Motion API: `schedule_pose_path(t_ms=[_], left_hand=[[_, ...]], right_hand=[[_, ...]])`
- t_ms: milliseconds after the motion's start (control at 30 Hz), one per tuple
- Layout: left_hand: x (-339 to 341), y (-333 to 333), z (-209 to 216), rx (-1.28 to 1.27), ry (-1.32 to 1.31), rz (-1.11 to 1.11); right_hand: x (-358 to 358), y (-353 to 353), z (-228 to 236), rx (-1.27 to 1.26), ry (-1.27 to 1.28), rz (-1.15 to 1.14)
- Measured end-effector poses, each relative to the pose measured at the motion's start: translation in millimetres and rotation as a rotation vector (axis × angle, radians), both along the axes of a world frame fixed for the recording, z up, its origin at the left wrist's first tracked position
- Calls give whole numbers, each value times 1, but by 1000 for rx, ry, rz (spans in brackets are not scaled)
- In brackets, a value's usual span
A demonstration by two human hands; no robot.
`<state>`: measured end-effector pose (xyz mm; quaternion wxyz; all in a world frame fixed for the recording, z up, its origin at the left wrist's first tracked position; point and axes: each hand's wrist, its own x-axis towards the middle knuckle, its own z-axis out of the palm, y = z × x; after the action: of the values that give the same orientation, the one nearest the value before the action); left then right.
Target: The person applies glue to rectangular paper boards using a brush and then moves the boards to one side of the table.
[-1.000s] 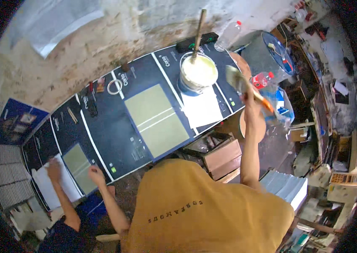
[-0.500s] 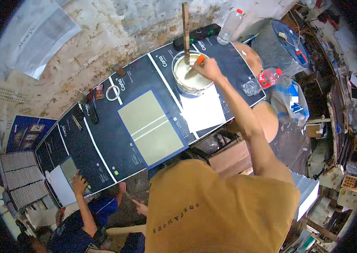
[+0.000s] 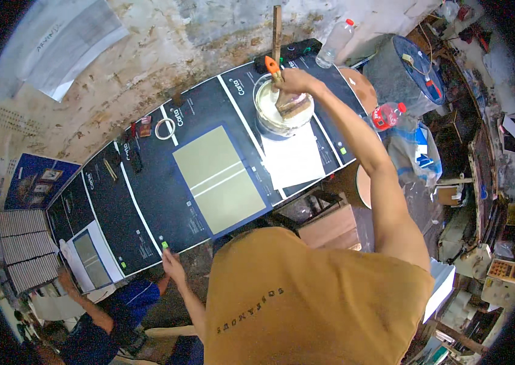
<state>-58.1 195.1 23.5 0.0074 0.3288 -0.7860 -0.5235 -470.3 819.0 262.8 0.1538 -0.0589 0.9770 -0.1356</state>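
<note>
My right hand [image 3: 297, 82] is closed round the handle of a wide paintbrush [image 3: 292, 104] with an orange end. Its bristles are over a clear bucket [image 3: 260, 121] of creamy white paste, and I cannot tell how deep they dip. A wooden stick [image 3: 277, 30] rises at the bucket's far side. White paper [image 3: 294, 159] lies on the table just in front of the bucket. My left hand [image 3: 173, 266] is at the table's near edge, fingers stretched out, holding nothing I can see. To its right lies a grey-green panel with a blue border [image 3: 218, 179].
At the left, a co-worker's hand [image 3: 69, 283] is beside a small grey panel [image 3: 92, 260] on white paper. A tape roll [image 3: 165, 128] lies on the dark table [image 3: 148, 201]. Bottles [image 3: 335, 44] and a large drum [image 3: 385, 67] stand at the right.
My right hand has shifted left and turned the brush, its orange end now pointing away. My left hand has risen to the table edge. The co-worker's hand has left the small panel.
</note>
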Motion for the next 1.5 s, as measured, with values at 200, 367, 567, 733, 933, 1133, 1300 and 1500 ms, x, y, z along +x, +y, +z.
schedule_pose_path(t_ms=[200,367,567,733,933,1133,1300,1500], left_hand=[[-111,117,151,-413,317,-485],[-128,154,171,-632,285,-971],[-129,154,179,-723,-1,-1200],[-123,143,164,-744,55,-1184],[-129,140,156,-619,20,-1222],[-131,140,159,-642,53,-1245],[-132,141,172,-686,82,-1272],[-130,145,160,-661,128,-1260]], right_hand=[[26,-45,78,149,100,-37],[91,-130,64,13,464,154],[132,-250,-10,-658,720,-48],[142,-217,-85,-659,472,-549],[219,-166,-39,-1122,625,-779],[261,-270,-62,-754,478,-604],[300,-193,-75,-424,302,-906],[304,-255,-65,-612,556,-802]])
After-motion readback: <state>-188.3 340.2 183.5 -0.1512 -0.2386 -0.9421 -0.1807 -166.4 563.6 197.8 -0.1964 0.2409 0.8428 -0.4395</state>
